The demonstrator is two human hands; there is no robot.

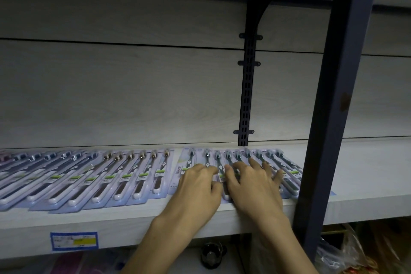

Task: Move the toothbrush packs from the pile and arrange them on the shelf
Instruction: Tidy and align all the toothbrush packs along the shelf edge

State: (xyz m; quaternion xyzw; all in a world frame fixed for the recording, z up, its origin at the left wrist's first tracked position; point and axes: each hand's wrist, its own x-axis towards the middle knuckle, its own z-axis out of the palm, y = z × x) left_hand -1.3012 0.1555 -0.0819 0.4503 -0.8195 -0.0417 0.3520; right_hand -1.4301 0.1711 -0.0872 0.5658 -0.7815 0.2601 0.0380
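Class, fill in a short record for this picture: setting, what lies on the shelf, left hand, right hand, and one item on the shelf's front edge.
setting: shelf behind a dark upright post
on shelf: toothbrush packs in an overlapping row
left hand: fingers resting flat on the packs
right hand: fingers spread, pressing on the packs
front edge: blue and yellow price label

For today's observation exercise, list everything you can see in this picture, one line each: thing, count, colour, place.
toothbrush packs: many, blue cards, overlapping row along the shelf
shelf: one, pale wood
price label: one, blue and yellow, shelf front edge
post: one, dark, right
slotted rail: one, black, back wall
plastic bag: one, clear, below right
left hand: one, resting on packs
right hand: one, fingers spread on packs
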